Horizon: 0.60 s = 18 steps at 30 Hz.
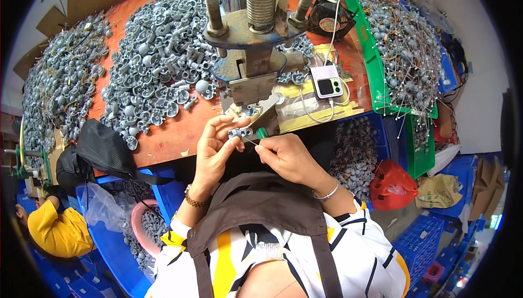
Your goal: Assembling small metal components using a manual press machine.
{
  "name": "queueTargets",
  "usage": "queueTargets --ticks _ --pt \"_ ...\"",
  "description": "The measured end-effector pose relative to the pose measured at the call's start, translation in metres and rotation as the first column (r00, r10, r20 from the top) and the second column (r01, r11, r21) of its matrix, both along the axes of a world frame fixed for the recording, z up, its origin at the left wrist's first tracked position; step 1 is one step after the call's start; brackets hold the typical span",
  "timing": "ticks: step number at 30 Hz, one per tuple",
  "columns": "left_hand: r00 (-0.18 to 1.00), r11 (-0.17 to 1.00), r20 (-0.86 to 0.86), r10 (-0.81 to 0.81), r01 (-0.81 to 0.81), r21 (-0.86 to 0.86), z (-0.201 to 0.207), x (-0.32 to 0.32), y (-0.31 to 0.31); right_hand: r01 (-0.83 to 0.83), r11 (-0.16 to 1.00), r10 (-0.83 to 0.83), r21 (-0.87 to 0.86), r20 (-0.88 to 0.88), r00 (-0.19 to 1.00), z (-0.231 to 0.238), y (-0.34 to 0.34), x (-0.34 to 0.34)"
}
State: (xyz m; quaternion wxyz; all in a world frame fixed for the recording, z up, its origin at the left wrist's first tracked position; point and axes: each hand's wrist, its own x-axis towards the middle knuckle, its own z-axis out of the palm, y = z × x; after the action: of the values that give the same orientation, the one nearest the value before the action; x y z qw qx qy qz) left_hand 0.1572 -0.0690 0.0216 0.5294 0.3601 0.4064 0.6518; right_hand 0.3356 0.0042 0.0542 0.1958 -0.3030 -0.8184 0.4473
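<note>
My left hand (213,148) pinches a small grey plastic part (238,133) between thumb and fingers, just in front of the press (251,88). My right hand (289,158) is closed, thumb against forefinger, on a thin pale wire (250,141) that runs toward the grey part. Whether the wire enters the part is too small to tell. Right beside the fingers shows a green ribbed piece (262,133), perhaps a knob or handle. Behind my left fingers, the lower tooling of the press is partly hidden.
Loose grey plastic parts (158,64) are heaped on the red table (169,144), with another pile (62,88) farther left. A white device with a screen (328,84) and a fan (329,20) stand right of the press. A green tray (376,88) holds wired parts. Someone in yellow (60,230) is at left.
</note>
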Motion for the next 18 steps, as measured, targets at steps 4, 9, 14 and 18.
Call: queueTargets --ticks 4,9,14,18 --pt "0.997 0.997 0.013 -0.070 0.071 -0.030 0.003 -0.003 -0.002 -0.044 0.998 0.046 -0.048 0.030 0.998 0.004 0.005 0.001" --pt "0.983 0.982 0.067 -0.171 0.176 -0.072 0.009 -0.004 -0.005 -0.111 0.985 0.120 -0.133 0.066 0.991 0.012 0.011 -0.004" --pt "0.987 0.993 0.131 -0.096 0.104 -0.056 0.001 -0.001 -0.007 -0.054 0.985 0.043 0.165 0.067 0.997 0.002 0.006 -0.012" --pt "0.991 0.996 -0.103 -0.089 0.089 -0.005 0.012 0.009 -0.005 -0.029 0.995 0.030 0.092 -0.010 0.999 -0.007 0.002 -0.009"
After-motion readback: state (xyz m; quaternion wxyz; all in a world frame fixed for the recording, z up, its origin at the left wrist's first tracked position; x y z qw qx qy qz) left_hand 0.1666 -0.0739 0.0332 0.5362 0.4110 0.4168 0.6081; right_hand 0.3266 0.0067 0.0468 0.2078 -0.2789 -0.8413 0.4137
